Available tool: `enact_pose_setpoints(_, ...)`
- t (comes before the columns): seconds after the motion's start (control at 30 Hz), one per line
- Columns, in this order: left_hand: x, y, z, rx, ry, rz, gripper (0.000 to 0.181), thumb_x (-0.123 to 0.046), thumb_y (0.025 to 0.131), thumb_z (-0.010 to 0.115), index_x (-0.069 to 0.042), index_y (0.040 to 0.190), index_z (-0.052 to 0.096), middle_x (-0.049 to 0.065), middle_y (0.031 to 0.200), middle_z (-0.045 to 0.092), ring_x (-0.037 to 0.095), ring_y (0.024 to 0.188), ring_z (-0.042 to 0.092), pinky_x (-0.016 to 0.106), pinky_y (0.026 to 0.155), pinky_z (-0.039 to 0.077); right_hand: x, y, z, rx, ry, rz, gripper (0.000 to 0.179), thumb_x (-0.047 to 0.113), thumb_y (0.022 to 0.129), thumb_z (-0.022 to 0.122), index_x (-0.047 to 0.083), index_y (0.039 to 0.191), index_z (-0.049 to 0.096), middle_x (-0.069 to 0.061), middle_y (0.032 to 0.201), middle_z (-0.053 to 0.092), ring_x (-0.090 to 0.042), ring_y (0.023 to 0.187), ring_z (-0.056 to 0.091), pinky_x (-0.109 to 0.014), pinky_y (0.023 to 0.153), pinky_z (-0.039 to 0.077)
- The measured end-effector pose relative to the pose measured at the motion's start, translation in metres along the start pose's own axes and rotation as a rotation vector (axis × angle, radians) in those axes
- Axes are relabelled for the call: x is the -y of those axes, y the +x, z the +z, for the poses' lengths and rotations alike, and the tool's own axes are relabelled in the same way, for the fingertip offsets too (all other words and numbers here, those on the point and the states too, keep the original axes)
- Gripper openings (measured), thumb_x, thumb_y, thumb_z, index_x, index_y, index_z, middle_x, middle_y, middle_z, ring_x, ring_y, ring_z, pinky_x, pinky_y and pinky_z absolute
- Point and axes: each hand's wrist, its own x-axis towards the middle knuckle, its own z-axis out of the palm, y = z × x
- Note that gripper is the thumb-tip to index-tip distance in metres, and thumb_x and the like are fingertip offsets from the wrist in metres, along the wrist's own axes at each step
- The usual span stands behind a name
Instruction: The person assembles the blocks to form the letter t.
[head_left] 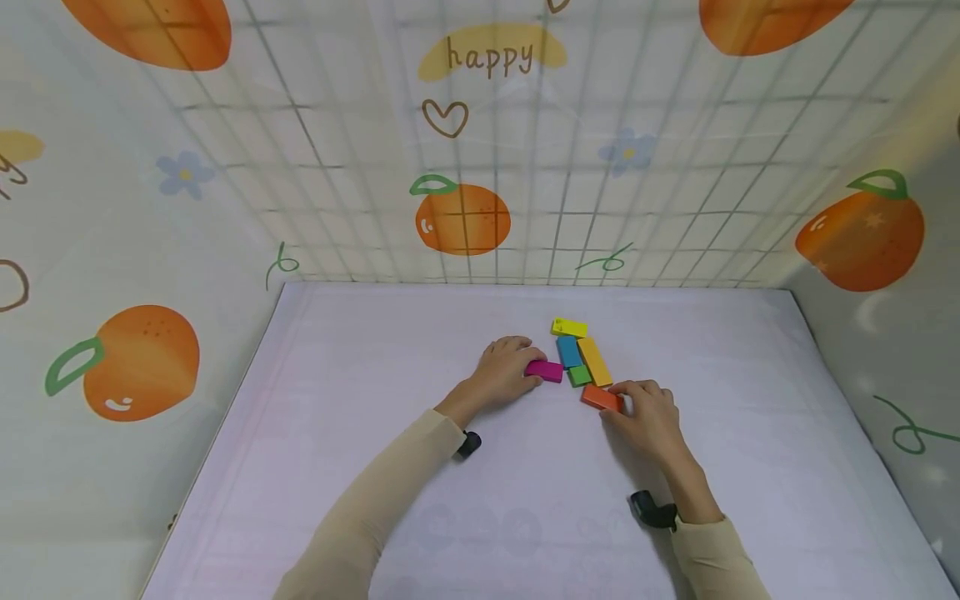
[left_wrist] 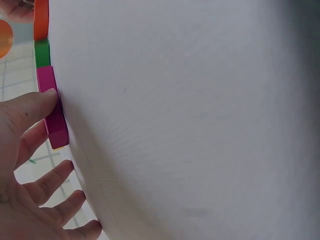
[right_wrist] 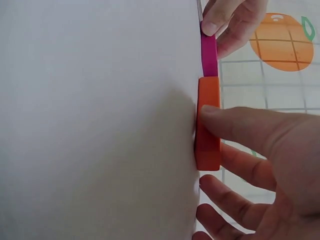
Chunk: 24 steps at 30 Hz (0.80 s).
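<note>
My left hand (head_left: 504,369) pinches a magenta block (head_left: 546,371) between thumb and forefinger; the other fingers are spread in the left wrist view. My right hand (head_left: 649,419) pinches an orange-red block (head_left: 602,397) between thumb and forefinger, as the right wrist view (right_wrist: 209,125) also shows. Between the two held blocks, in the head view, lie a small green block (head_left: 580,376), a blue block (head_left: 569,352) and a long yellow-orange block (head_left: 595,361), close together. A yellow block (head_left: 570,327) lies at the far end of this group.
The blocks lie on a white tabletop (head_left: 360,358). Behind it rises a cloth backdrop (head_left: 360,200) printed with oranges and a grid, and similar cloth stands at both sides. A dark wrist device (head_left: 652,510) is strapped to the right wrist, another (head_left: 469,444) to the left.
</note>
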Motion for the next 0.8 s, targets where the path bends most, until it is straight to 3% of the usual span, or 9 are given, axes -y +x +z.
enact_pose_setpoints(0.5, 0.003, -0.007, 0.002, -0.026, -0.026, 0.021, 0.039, -0.035, 0.097, 0.067, -0.024, 0.135, 0.063, 0.007, 0.147, 0.047, 0.028, 0.139, 0.034, 0.047, 0.115, 0.026, 0.001, -0.001, -0.004, 0.011, 0.028, -0.01, 0.04, 0.02, 0.088, 0.077, 0.0, 0.122, 0.066, -0.026, 0.124, 0.052, -0.042, 0.112, 0.042, -0.057, 0.091, 0.039)
enact_pose_setpoints(0.8, 0.005, -0.018, -0.001, -0.058, -0.011, 0.028, 0.039, -0.035, 0.096, 0.068, -0.024, 0.133, 0.065, 0.005, 0.145, 0.05, 0.027, 0.139, 0.035, 0.046, 0.116, 0.026, 0.005, -0.004, -0.009, -0.011, 0.056, -0.1, 0.036, 0.013, 0.087, 0.078, -0.001, 0.118, 0.068, -0.025, 0.119, 0.056, -0.041, 0.11, 0.046, -0.056, 0.09, 0.042)
